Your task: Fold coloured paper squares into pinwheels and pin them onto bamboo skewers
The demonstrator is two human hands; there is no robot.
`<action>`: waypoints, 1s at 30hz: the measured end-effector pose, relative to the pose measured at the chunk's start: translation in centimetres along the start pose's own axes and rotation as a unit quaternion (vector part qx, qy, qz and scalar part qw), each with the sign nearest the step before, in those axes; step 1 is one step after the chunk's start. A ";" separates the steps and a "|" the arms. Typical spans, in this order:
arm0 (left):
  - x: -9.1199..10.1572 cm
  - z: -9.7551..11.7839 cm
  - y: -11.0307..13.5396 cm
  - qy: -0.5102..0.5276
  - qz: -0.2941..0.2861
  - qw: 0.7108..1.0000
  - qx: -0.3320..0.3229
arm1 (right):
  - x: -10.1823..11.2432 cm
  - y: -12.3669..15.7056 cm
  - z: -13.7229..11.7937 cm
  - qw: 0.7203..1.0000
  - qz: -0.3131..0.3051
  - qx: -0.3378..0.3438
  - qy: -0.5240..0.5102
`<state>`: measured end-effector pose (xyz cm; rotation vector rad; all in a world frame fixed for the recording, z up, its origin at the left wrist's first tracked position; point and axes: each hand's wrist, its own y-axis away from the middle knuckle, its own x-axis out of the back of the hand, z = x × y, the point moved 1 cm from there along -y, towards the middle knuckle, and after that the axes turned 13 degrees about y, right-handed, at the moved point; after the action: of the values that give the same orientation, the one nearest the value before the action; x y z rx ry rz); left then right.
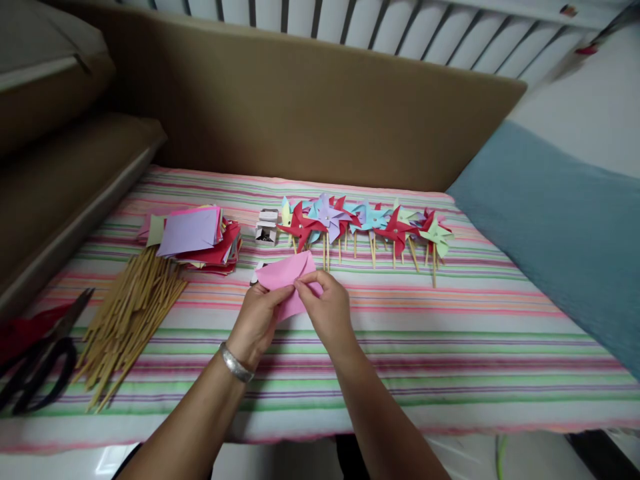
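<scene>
Both hands hold one piece of pink paper (283,272) just above the striped cloth. The paper has a cut or fold line near its upper right, and part of it hides behind my fingers. My left hand (259,313) pinches its lower left side between thumb and fingers, a silver bracelet on the wrist. With thumb and fingertips together, my right hand (327,307) grips the right part of the sheet near the middle. Beyond the hands lies a row of finished paper pinwheels (327,219) on thin sticks, in red, blue, purple and green.
A stack of coloured paper (193,232) lies at left, with a pile of wooden sticks (133,313) below it. Black-handled scissors (50,360) rest at far left. A small box (267,227) stands left of the pinwheels. A brown board (310,107) rises behind.
</scene>
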<state>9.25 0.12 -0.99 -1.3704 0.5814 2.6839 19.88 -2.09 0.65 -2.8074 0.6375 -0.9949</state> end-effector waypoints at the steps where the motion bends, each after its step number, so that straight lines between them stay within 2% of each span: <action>1: 0.1 0.0 0.0 -0.006 0.005 1.000 -0.005 | 0.0 0.0 0.0 1.000 0.000 0.000 -0.005; 3: 0.1 0.2 -0.1 -0.022 0.007 1.000 -0.011 | -0.1 0.0 0.1 0.999 0.003 -0.009 -0.034; 6: 0.1 0.4 -0.2 -0.047 0.004 0.999 -0.008 | 0.1 -0.1 0.6 0.989 -0.010 -0.059 -0.133; 10: 0.3 0.5 -0.3 -0.069 0.017 0.997 -0.014 | 0.3 -0.4 1.3 0.955 -0.087 -0.131 -0.253; 14: 0.7 0.4 -0.4 -0.112 0.031 0.993 -0.022 | 0.2 -0.5 1.7 0.939 -0.161 -0.147 -0.265; 18: 0.8 0.3 -0.3 -0.143 0.024 0.989 -0.022 | 0.1 -0.5 2.0 0.940 -0.169 -0.164 -0.249; 24: 0.3 0.4 0.0 -0.104 -0.007 0.994 0.035 | 0.0 -0.5 2.1 0.923 -0.159 -0.176 -0.304; 30: 0.2 0.5 0.1 -0.092 0.036 0.995 0.031 | -0.8 -0.1 1.7 0.908 -0.154 -0.174 -0.349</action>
<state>8.72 0.22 -0.83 -1.0930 0.7000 2.7815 20.45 -1.76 -1.11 -3.3115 0.2960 0.1791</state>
